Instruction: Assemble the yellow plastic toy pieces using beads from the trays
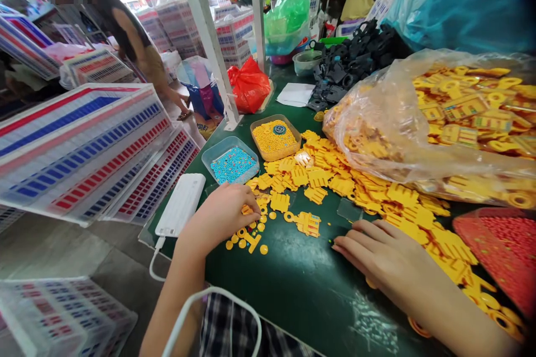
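My left hand (226, 213) is curled over a small pile of yellow round caps (263, 249) and ring pieces at the table's left side. Its thumb and fingertips close in on the pile; what they pinch, if anything, is hidden. My right hand (374, 248) rests palm down, fingers stretched out, fingertips on the table beside tiny green beads (330, 241). Between the hands lies a yellow flat plastic piece (309, 224) with coloured beads in its slots and a ring at its left end. Many similar yellow pieces (318, 178) are heaped behind.
A tub of blue beads (233, 164) and a tub of yellow beads (274, 136) stand behind my left hand. A white power bank (181, 204) with a cable lies left. Red beads (508, 240), a bag of yellow pieces (377, 134) and black parts (355, 56) border the right. A person (125, 28) walks beyond crates (92, 150).
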A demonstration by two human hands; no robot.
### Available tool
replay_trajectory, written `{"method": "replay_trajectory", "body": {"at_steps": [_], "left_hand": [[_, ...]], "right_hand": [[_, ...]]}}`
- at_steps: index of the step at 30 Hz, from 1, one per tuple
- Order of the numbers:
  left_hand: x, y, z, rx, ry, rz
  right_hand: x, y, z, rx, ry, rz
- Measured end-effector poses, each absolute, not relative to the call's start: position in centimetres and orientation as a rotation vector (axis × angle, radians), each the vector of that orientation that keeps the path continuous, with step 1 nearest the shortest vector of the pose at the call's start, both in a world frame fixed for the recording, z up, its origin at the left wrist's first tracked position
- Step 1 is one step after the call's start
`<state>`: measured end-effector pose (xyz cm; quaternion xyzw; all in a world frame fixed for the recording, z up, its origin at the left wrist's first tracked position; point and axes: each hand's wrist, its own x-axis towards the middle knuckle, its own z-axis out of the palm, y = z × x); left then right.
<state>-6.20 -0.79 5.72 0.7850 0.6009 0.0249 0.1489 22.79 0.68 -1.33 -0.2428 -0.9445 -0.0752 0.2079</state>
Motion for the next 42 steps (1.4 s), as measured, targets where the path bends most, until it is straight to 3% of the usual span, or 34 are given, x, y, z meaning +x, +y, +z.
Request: {"method": "replay_trajectory", "body": {"at_steps": [9,16,23,32,38,42], "left_hand": [[-5.8,-1.0,4.6,2.349,1.754,-0.085],[-0.2,0.1,4.2,2.637,1.422,0.301],[4.5,2.3,0.6,2.619,1.328,0.359],[4.5,3.1,0.6,2.619,1.291,0.335],[1.5,2.0,3.0,2.534,1.391,0.596],[0.4,0.5,2.5,2.577,1.360,0.504]], "right_hand": [[23.1,1.2,-1.0,-0.753,-2.624,-0.151],[24.1,2.1,-0.1,-0.916,-2.593,-0.351],[25.0,2.8,-0.1,-1.022,-2.596,-0.395],[25.3,3.2,0.0,-1.036,-2.557,-0.363],[24.1,2.1,-0.1,-0.942,-2.538,-0.247],[23.1,1.1,-0.5,-0.888,-2.535,-0.151]]}}
